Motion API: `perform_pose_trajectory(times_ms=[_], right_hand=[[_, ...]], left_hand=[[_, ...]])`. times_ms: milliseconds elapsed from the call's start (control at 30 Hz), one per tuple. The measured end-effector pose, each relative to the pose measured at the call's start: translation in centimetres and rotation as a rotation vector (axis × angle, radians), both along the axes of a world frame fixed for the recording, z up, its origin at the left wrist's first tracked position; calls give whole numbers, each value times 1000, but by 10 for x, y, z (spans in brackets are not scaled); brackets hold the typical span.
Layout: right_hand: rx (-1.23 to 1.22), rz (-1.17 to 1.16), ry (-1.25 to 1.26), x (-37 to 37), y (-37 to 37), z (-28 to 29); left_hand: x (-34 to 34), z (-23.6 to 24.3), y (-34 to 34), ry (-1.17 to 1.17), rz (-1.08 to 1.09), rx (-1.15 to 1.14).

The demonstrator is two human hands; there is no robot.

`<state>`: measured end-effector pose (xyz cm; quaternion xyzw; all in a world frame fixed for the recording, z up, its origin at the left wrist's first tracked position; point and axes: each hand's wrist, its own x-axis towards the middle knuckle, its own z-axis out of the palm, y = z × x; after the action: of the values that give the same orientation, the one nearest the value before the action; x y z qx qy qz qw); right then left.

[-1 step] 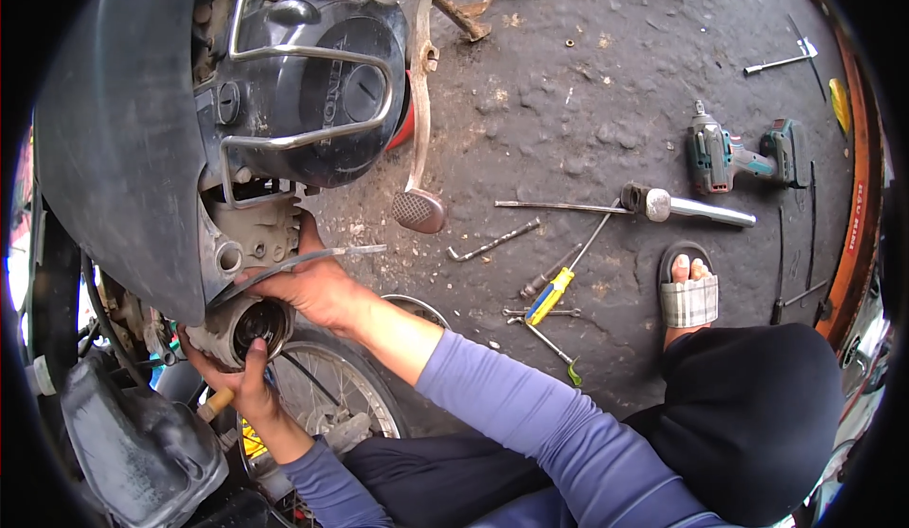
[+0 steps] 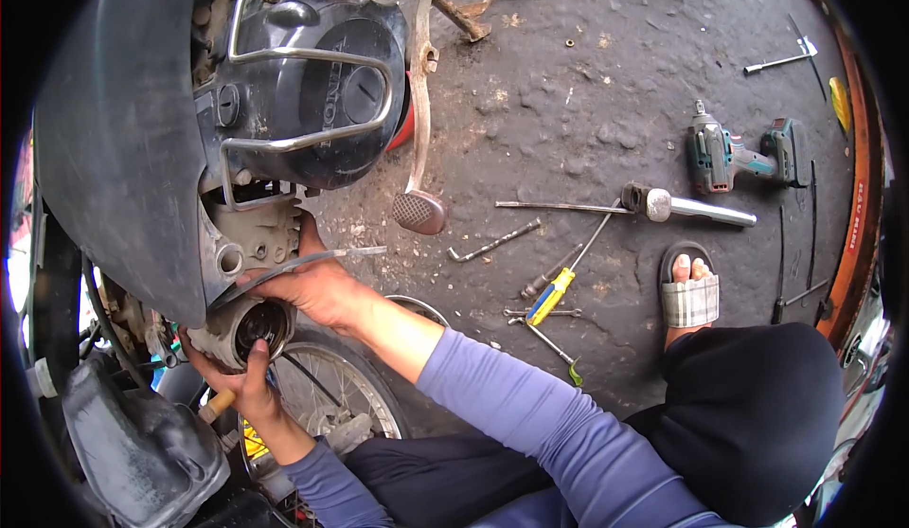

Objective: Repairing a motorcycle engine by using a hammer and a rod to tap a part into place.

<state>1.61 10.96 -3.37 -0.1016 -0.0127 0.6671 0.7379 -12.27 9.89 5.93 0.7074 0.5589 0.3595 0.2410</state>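
Observation:
A motorcycle engine fills the left side, its dark side cover behind a bent metal guard bar. My left hand cups the cylinder head from below, thumb at the rim of its dark round opening. Just above it, my right hand is closed around the grey cylinder, with some fingertips hidden behind it. A thin grey strip runs across the back of that hand from the black plastic fairing. A tan cylindrical piece sits beside my left hand.
On the dark ground lie a cordless impact wrench, a ratchet handle, a yellow-and-blue screwdriver, a hex key and a T-handle wrench. The brake pedal juts out near the engine. A spoked wheel stands behind my forearms.

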Motion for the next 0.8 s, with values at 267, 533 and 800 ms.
perform_pose_trajectory(times_ms=[267, 533, 800], right_hand=[[-38, -44, -55, -7, -2, 3], [17, -50, 31, -9, -2, 3], [101, 88, 96, -2, -3, -3]], left_hand=[[2, 1, 0, 13, 2, -7], [-1, 2, -3, 30, -39, 42], [-8, -2, -2, 130, -57, 137]])
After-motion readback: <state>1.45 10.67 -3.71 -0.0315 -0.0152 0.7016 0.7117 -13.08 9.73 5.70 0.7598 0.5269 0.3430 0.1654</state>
